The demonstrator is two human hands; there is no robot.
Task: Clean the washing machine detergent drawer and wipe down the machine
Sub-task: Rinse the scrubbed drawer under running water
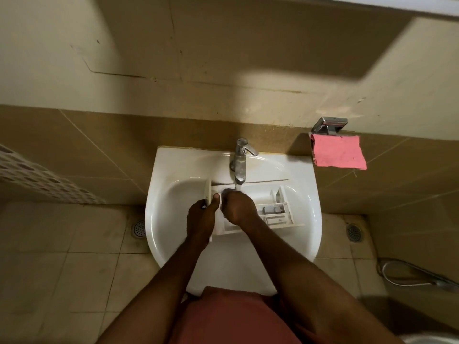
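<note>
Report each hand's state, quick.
Left hand: closed, gripping the left end of the detergent drawer.
Right hand: curled inside the drawer under the tap; holding anything cannot be told.

Dim, warm yellowish light falls from above and behind, casting a broad dark shadow across the wall [248, 45] — only the white sink [173, 170] reads bright, the wide-angle lens bending straight lines near the edges — and fine detail is soft throughout.

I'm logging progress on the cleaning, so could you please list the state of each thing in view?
Faucet: running.
Detergent drawer: out of machine, lying in sink under the stream.
Left hand: gripping the drawer's left end.
Right hand: inside drawer, closed.
Pink cloth: hanging, unused.
</note>
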